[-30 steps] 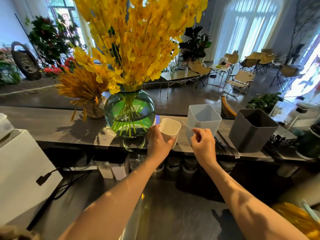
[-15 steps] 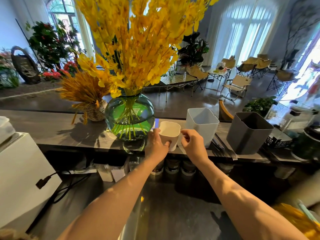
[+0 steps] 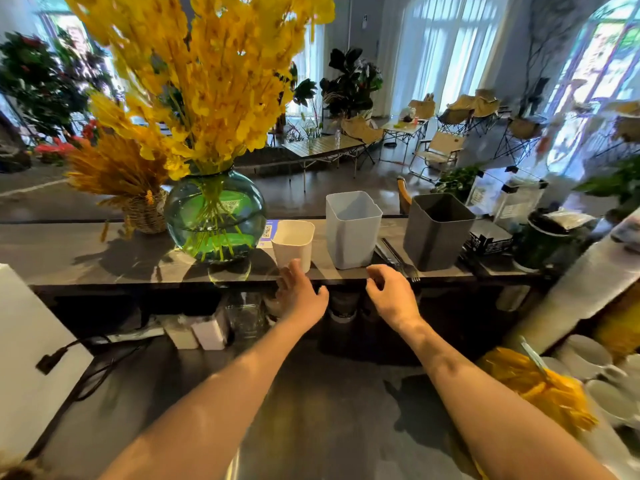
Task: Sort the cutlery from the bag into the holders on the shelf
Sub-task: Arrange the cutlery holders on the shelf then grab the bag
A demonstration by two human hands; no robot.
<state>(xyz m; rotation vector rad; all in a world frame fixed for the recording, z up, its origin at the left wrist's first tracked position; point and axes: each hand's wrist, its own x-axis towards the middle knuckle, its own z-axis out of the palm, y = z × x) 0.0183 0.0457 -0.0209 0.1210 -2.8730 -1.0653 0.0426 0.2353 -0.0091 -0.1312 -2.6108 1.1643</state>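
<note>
Both hands are out over the front edge of the shelf point(image 3: 86, 258), and neither holds anything. The left hand point(image 3: 302, 296) has its fingers spread and mostly straight, its fingertips just short of the small white holder point(image 3: 293, 245); I cannot tell if they touch it. The right hand point(image 3: 393, 297) has its fingers loosely curled and is empty.

Three holders stand in a row beyond the hands. The white one is ahead of the left hand, a taller pale grey holder point(image 3: 351, 233) is ahead of the gap between the hands, and a dark grey holder point(image 3: 437, 233) is beyond the right hand and to its right.

Some cutlery point(image 3: 398, 259) lies flat on the shelf in the gap between the pale grey and dark grey holders, just beyond the right hand's fingertips. Its long axis runs away from the person, with the far end slanting a little left. The fork tines point toward the person, at the shelf's edge. The right hand is clearly nearer, and the left would have to cross over.

A yellow bag point(image 3: 540, 393) sits well to the right of the right forearm, down on the table point(image 3: 329, 393) and close to the body. Its contents are too blurred to make out.

My judgement is that the next pickup goes to the right hand, either a short reach forward to the loose pieces or a swing back and right to the bag. A glass vase point(image 3: 214, 216) stands to the left of the left hand, close to the white holder, so it is worth minding.
</note>
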